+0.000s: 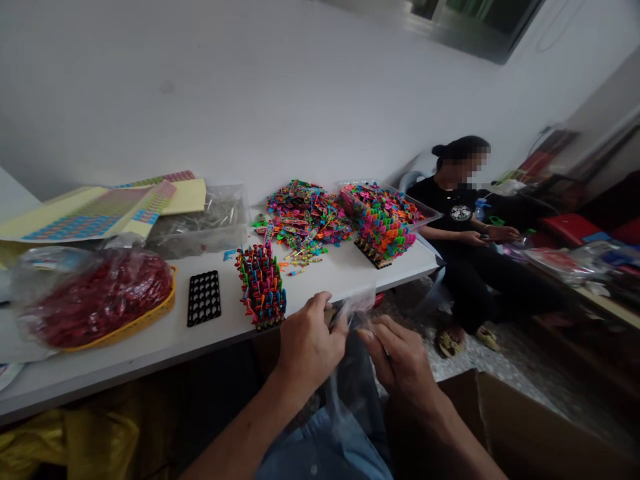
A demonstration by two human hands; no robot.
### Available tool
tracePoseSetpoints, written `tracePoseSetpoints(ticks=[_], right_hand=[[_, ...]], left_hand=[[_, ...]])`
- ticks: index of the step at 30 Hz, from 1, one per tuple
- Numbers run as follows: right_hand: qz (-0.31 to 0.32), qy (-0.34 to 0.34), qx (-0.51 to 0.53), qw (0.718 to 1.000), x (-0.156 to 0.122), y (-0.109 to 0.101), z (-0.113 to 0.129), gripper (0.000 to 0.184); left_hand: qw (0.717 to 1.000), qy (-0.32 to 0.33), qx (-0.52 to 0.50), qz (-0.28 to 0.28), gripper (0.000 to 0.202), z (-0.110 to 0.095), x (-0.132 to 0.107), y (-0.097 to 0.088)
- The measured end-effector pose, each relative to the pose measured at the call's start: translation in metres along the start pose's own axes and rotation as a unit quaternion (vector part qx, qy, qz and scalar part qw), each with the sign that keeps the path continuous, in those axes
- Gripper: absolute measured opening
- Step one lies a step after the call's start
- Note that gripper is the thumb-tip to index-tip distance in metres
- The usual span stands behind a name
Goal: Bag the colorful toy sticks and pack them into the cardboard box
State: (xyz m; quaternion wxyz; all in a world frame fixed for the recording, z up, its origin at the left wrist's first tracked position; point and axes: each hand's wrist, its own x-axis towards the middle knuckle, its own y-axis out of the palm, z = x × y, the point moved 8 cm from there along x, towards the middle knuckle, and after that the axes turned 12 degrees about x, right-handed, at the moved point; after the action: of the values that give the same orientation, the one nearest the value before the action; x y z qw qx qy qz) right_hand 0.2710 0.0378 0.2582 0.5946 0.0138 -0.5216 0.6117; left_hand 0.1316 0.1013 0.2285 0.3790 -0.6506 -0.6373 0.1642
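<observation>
Over my lap, at the table's front edge, my left hand (313,340) and my right hand (397,353) both pinch a clear plastic bag (343,400). The bag hangs down between them, thin and see-through; I cannot make out anything inside it. Just beyond my left hand stands a rack packed with small colourful plastic pieces (261,287). A second rack of bright plastic pieces (385,233) is farther right. Behind them lies a heap of loose colourful pieces (310,213).
Left on the white table (200,343) are a black perforated tray (204,298), a yellow basket (125,331) with a bag of dark red pieces, and sticker sheets (95,210). A clear bin (425,212) holds more pieces. A cardboard box (525,420) stands low right; a person (450,220) sits beyond.
</observation>
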Motion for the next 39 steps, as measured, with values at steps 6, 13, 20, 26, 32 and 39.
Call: tracePoseSetpoints(ticks=[6, 13, 20, 26, 32, 39], right_hand=[[-0.062, 0.029, -0.035, 0.997, -0.007, -0.019, -0.013, 0.016], [-0.147, 0.036, -0.106, 0.983, -0.006, -0.035, -0.020, 0.016], [-0.135, -0.067, -0.152, 0.977, 0.006, -0.016, -0.003, 0.017], [-0.204, -0.027, -0.224, 0.953, -0.003, -0.034, -0.034, 0.019], [-0.281, 0.042, -0.226, 0.932, -0.016, -0.068, -0.042, 0.026], [-0.163, 0.120, -0.097, 0.974, 0.042, -0.055, -0.068, 0.029]], left_hand=[[0.986, -0.065, -0.151, 0.033, 0.018, 0.025, 0.013, 0.001], [0.939, -0.127, -0.320, 0.009, 0.020, 0.045, 0.003, 0.015], [0.999, -0.031, 0.027, 0.007, 0.034, -0.012, 0.032, 0.007], [0.998, 0.041, 0.057, -0.002, 0.021, -0.008, 0.063, 0.011], [0.958, -0.057, -0.271, -0.073, 0.030, 0.021, 0.078, -0.015], [0.915, 0.056, -0.376, -0.135, 0.032, -0.035, 0.096, -0.072]])
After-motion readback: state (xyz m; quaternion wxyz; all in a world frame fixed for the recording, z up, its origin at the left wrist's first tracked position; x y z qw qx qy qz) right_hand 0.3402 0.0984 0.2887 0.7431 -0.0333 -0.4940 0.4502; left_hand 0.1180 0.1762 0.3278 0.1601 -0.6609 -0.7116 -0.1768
